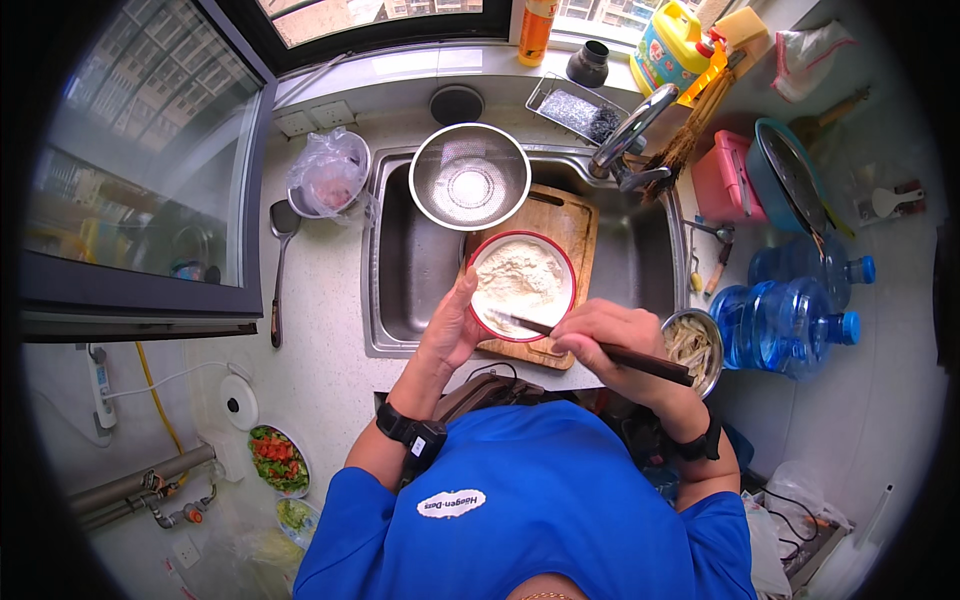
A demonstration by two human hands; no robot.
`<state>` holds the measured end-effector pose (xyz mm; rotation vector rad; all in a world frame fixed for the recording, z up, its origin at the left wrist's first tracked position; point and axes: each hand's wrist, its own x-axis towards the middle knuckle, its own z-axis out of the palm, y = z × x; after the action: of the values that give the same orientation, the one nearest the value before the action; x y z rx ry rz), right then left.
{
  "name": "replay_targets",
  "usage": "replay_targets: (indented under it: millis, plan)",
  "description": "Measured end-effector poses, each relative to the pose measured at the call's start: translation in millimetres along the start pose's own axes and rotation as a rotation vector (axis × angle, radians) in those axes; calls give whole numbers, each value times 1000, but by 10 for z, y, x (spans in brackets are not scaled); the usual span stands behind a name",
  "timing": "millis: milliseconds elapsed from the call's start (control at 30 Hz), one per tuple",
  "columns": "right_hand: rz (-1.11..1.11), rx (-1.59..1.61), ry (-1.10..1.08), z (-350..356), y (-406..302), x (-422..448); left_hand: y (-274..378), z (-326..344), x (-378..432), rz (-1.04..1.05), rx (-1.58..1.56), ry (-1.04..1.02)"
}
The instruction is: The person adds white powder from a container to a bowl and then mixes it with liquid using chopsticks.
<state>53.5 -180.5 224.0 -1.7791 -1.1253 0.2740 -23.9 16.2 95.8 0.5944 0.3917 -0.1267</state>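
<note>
My left hand grips the near left side of a red-rimmed white bowl, thumb up at its rim. The bowl holds a heap of white, flour-like powder. In my right hand is a pair of dark brown chopsticks, their tips down in the powder at the bowl's near side. Below the bowl, a wooden cutting board lies across the stainless steel sink. Just beyond my right hand stands a metal bowl with pale strips of food.
A metal colander rests at the sink's far side, beside the faucet. Leftward are a bag-covered bowl, a spatula and a plate of cut vegetables. Large blue water bottles lie at right. An open window sash juts in.
</note>
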Motion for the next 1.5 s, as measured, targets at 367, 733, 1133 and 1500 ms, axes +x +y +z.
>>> replay_targets:
  millis: [367,733,1133,1500]
  plan:
    - [48,26,-84,-82,-32,-10,-27,1,3,9,9,20]
    - [119,39,-181,-243,206,59,-17,1,-13,-3,-8,34]
    - [245,76,-66,-486,493,233,-39,-84,-1,-83,-45,-31]
    - [153,-13,-19,-404,429,330,-47,-51,27,-81,12,-37]
